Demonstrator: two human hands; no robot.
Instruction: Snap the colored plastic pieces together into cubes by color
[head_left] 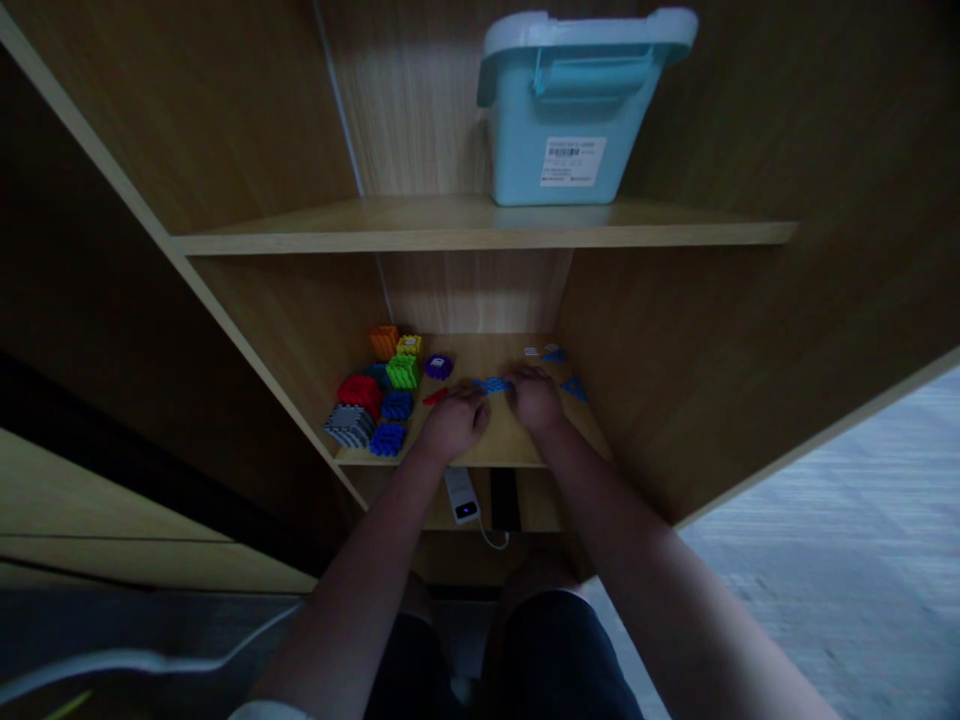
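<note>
Both hands down on the lower shelf (pixel 517 445); left hand (pixel 454 422) by a red piece (pixel 434 397), right hand (pixel 534 398) touching a blue piece (pixel 491 385) (between them); colourful blocks (pixel 375 395) stacked left; pale blue bin (pixel 574 105) above.

The left hand (pixel 453 422) and right hand (pixel 534 398) cover most of a blue piece (pixel 493 385); its shape cannot be determined. Print on the bin label (pixel 572 161) is illegible (too small). Both forearms run off the bottom edge.
</note>
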